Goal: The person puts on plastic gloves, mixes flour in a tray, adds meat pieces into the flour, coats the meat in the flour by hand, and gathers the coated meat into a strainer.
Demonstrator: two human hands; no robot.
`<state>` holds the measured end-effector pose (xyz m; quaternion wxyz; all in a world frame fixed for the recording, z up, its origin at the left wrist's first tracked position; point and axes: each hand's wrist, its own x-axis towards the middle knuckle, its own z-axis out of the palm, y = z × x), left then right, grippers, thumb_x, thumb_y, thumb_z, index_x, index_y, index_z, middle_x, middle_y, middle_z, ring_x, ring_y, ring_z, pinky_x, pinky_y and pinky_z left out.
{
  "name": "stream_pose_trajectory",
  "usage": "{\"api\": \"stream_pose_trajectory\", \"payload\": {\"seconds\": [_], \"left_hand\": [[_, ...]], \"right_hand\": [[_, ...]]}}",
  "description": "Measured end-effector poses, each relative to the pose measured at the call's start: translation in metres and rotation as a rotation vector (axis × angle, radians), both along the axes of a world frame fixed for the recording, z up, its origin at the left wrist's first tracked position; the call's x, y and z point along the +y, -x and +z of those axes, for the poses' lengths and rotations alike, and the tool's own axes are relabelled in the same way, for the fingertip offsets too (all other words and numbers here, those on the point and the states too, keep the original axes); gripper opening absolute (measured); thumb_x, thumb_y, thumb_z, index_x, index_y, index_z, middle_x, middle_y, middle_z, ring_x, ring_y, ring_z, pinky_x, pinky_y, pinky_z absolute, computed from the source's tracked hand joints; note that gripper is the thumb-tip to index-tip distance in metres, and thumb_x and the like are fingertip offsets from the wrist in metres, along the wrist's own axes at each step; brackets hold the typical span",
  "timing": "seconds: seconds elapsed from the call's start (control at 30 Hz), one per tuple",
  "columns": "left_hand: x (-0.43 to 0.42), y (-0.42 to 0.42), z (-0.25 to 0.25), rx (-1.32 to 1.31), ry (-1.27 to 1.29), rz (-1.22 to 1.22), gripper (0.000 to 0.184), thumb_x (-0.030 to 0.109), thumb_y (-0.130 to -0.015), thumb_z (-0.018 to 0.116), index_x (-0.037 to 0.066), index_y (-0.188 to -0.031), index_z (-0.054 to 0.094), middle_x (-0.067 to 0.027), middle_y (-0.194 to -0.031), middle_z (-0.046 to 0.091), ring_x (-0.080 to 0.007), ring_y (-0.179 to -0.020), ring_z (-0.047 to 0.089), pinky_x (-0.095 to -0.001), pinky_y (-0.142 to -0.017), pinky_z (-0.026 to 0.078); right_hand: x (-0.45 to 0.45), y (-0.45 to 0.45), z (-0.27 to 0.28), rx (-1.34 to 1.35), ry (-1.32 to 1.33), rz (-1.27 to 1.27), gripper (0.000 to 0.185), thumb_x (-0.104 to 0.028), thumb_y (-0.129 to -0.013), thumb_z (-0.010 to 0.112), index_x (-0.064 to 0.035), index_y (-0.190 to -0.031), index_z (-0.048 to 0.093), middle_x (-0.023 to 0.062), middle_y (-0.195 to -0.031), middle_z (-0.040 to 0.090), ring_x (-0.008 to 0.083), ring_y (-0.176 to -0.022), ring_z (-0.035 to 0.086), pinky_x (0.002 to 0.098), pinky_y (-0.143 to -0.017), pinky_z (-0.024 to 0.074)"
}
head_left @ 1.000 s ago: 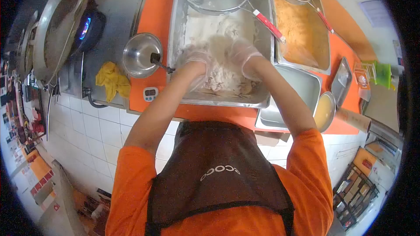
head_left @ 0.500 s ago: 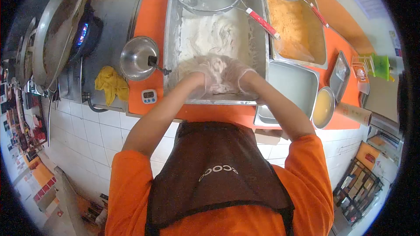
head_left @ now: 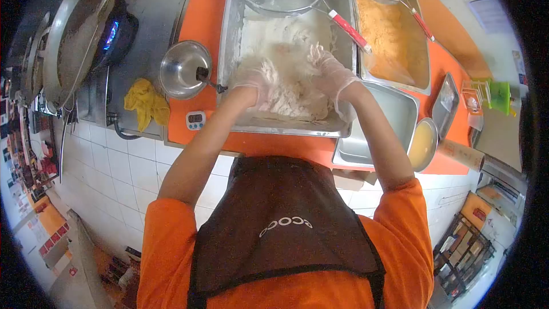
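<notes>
Both my hands wear thin clear plastic gloves dusted with flour, inside a deep metal tray [head_left: 226,51] of white flour [head_left: 266,31]. My left hand [head_left: 260,84] is at the left of the tray, its fingers apart and partly blurred by motion. My right hand [head_left: 331,73] is raised at the right side, fingers open and coated with flour. Between them lies a blurred, clumpy floury mass [head_left: 291,91]; whether pieces of food are inside it I cannot tell. A round wire sieve [head_left: 280,12] with a red handle [head_left: 350,31] rests across the tray's far end.
Right of the flour tray stand a tray of orange crumbs [head_left: 389,34] with another sieve, a metal pan [head_left: 377,114] and a bowl of yellow liquid [head_left: 423,144]. At left are a steel bowl [head_left: 186,68], timer [head_left: 195,120], yellow cloth [head_left: 147,106] and large wok [head_left: 80,34] by a lit burner.
My hands have moved apart and slightly up from close together near the tray's front, and the flour between them is now blurred. The view has shifted slightly.
</notes>
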<state>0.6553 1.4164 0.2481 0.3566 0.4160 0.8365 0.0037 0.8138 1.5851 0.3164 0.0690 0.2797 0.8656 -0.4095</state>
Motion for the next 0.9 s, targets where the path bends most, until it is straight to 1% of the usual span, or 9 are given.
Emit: {"api": "stream_pose_trajectory", "payload": {"seconds": [0.1, 0.17, 0.23, 0.33, 0.43, 0.53, 0.67, 0.77, 0.9], "left_hand": [[0.003, 0.007, -0.01, -0.019, 0.029, 0.0, 0.039, 0.03, -0.088, 0.063, -0.005, -0.104, 0.07, -0.0287, -0.109, 0.067, -0.0419, -0.102, 0.066, -0.0453, -0.088, 0.052], [0.012, -0.001, 0.051, -0.011, 0.037, -0.014, 0.041, 0.032, -0.089, 0.062, -0.004, -0.105, 0.07, -0.029, -0.11, 0.067, -0.0419, -0.104, 0.065, -0.0453, -0.09, 0.051], [0.011, -0.001, 0.049, -0.042, -0.028, 0.119, 0.045, 0.036, -0.09, 0.06, -0.004, -0.109, 0.069, -0.0299, -0.112, 0.066, -0.0416, -0.107, 0.064, -0.0452, -0.093, 0.05], [0.01, 0.0, 0.03, -0.025, -0.041, 0.155, 0.05, 0.041, -0.09, 0.058, -0.002, -0.114, 0.067, -0.0296, -0.115, 0.065, -0.0412, -0.112, 0.062, -0.0453, -0.096, 0.049], [0.013, -0.003, 0.035, 0.034, 0.024, -0.006, 0.048, 0.037, -0.089, 0.06, 0.001, -0.122, 0.065, -0.0276, -0.121, 0.064, -0.041, -0.115, 0.061, -0.0458, -0.098, 0.049], [-0.002, -0.011, -0.006, 0.086, -0.071, -0.262, 0.047, 0.026, -0.086, 0.063, 0.005, -0.128, 0.062, -0.0254, -0.126, 0.063, -0.0402, -0.117, 0.06, -0.0463, -0.099, 0.048], [0.008, -0.024, 0.0, 0.058, -0.006, -0.202, 0.048, 0.008, -0.084, 0.063, -0.001, -0.131, 0.056, -0.023, -0.129, 0.061, -0.0373, -0.121, 0.059, -0.0426, -0.101, 0.048], [0.012, -0.027, -0.017, 0.137, -0.004, -0.219, 0.045, 0.015, -0.083, 0.064, 0.007, -0.128, 0.063, -0.0236, -0.122, 0.065, -0.0366, -0.115, 0.063, -0.0462, -0.098, 0.049], [0.025, -0.019, 0.022, 0.054, 0.038, -0.135, 0.034, 0.017, -0.085, 0.063, 0.004, -0.116, 0.069, -0.0237, -0.118, 0.067, -0.039, -0.107, 0.065, -0.0466, -0.091, 0.051]], "right_hand": [[0.008, 0.003, -0.003, -0.113, -0.116, 0.111, 0.045, -0.016, -0.084, 0.065, -0.0036, -0.127, 0.059, 0.027, -0.116, 0.065, 0.0402, -0.106, 0.063, 0.0437, -0.091, 0.0506], [0.015, 0.012, -0.004, -0.283, -0.173, 0.188, 0.047, -0.015, -0.086, 0.063, -0.0057, -0.132, 0.055, 0.0251, -0.116, 0.065, 0.0388, -0.107, 0.064, 0.0442, -0.093, 0.0507], [0.013, 0.026, 0.005, -0.44, -0.145, 0.23, 0.05, -0.014, -0.088, 0.061, -0.0078, -0.137, 0.051, 0.0232, -0.117, 0.066, 0.0375, -0.11, 0.064, 0.0445, -0.095, 0.0505], [-0.031, 0.019, -0.001, -0.29, -0.237, 0.421, 0.051, -0.015, -0.09, 0.059, -0.0131, -0.14, 0.049, 0.0229, -0.116, 0.066, 0.0374, -0.107, 0.065, 0.0456, -0.091, 0.0517], [-0.056, 0.01, -0.11, -0.192, -0.352, 0.623, 0.038, -0.02, -0.092, 0.06, -0.0133, -0.129, 0.06, 0.0191, -0.132, 0.06, 0.0344, -0.112, 0.064, 0.0438, -0.092, 0.0518], [-0.053, 0.002, -0.041, -0.011, -0.033, 0.421, 0.037, -0.025, -0.093, 0.058, -0.0117, -0.127, 0.061, 0.0212, -0.119, 0.066, 0.0363, -0.105, 0.066, 0.0452, -0.091, 0.0525], [-0.034, 0.012, -0.025, -0.166, -0.231, 0.368, 0.034, -0.022, -0.088, 0.061, -0.0072, -0.119, 0.065, 0.024, -0.096, 0.069, 0.0398, -0.095, 0.068, 0.0458, -0.086, 0.0532], [-0.016, 0.018, -0.013, -0.24, -0.375, 0.337, 0.032, -0.02, -0.086, 0.063, -0.0063, -0.115, 0.066, 0.0265, -0.09, 0.068, 0.0438, -0.091, 0.066, 0.0481, -0.082, 0.0518], [-0.003, 0.021, 0.015, -0.221, -0.396, 0.331, 0.025, -0.019, -0.085, 0.064, -0.005, -0.105, 0.069, 0.0244, -0.093, 0.069, 0.0428, -0.09, 0.066, 0.0464, -0.082, 0.052]]}}
